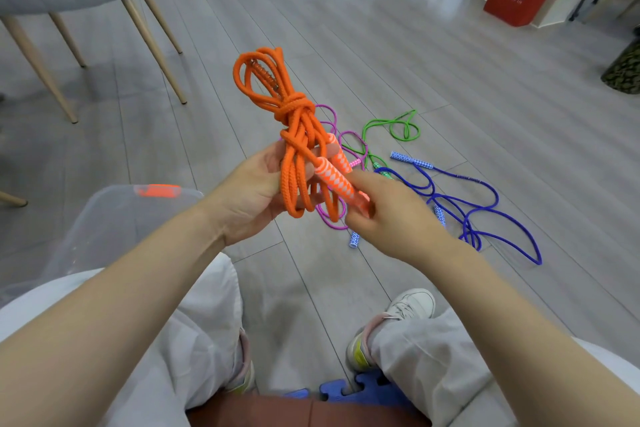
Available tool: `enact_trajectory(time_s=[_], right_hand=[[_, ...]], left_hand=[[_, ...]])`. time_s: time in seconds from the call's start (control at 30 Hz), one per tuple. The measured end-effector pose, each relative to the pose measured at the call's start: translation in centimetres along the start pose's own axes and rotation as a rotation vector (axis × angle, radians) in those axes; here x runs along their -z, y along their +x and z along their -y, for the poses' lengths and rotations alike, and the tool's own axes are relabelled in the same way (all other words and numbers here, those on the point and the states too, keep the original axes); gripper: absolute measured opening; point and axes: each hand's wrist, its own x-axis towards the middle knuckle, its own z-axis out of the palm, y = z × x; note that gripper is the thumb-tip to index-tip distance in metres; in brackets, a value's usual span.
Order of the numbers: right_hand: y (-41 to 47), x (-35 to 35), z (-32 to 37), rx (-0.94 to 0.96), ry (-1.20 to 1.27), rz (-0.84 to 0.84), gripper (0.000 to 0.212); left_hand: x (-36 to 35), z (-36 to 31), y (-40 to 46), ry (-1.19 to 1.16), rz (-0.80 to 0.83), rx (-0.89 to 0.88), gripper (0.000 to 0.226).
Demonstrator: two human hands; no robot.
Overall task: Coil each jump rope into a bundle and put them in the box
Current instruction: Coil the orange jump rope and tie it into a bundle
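Left hand (254,191) fingers curled round orange rope bundle (294,135), right hand (384,215) fingers pinching its handles (337,180)

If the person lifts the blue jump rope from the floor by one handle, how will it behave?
The blue jump rope lies in loose, sprawling curves, so it will probably hang limp and trail. Its cord looks thin, so likely light. It crosses the green rope near the handles, so it may drag that one along.

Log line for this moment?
orange rope: bundled, knotted | left hand: grips bundle | right hand: pinches handle | box: no rope seen inside
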Motion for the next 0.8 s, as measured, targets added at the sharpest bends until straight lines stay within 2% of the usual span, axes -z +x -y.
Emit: enact_trajectory(time_s=[0.1,0.23,0.4,0.7,0.8], right_hand=[[-0.1,-0.2,0.5,-0.001,0.164,0.064,0.043],[0.4,-0.2,0.4,-0.015,0.276,0.126,0.038],[0.3,-0.5,-0.2,0.008,0.226,0.144,0.033],[0.0,-0.7,0.0,0.081,0.101,0.157,0.022],[-0.2,-0.7,0.4,0.084,0.106,0.144,0.032]], left_hand=[[0.1,-0.6,-0.2,0.009,0.003,-0.032,0.047],[0.1,-0.5,-0.3,-0.017,0.009,-0.059,0.047],[0.0,0.3,-0.2,0.035,0.017,-0.076,0.057],[-0.4,1.0,0.1,0.042,-0.043,-0.07,0.041],[-0.1,0.9,0.3,-0.002,-0.056,-0.045,0.031]])
